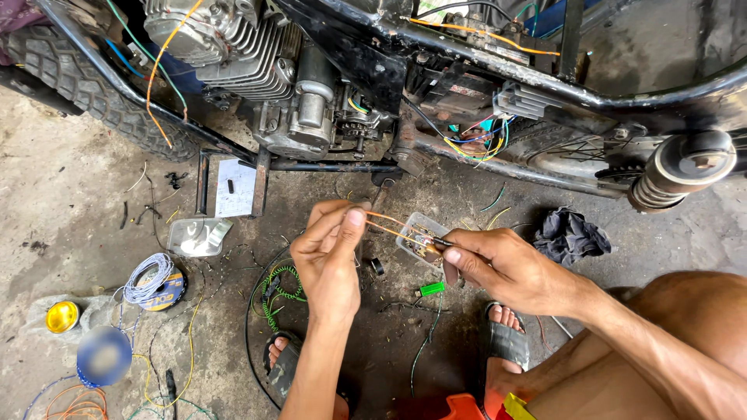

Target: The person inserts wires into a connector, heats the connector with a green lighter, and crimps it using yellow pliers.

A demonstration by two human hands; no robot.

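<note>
Left hand (331,249) pinching orange wires (387,224) between thumb and fingertips, holding them taut over small clear box (420,241) on floor. Right hand (498,268) gripping thin dark tool (440,243), tip meeting wire ends. Advice: keeping wires tensioned, tip steady. Working on stained concrete floor (70,202), wire scraps scattering, beside stripped motorcycle (327,85).

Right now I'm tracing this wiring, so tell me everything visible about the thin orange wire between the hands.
The thin orange wire is plastic-sheathed and runs doubled, nearly taut, slanting down rightwards. The left hand pinches one end; the right hand holds the other beside a dark tool tip, above a small clear plastic box.
</note>
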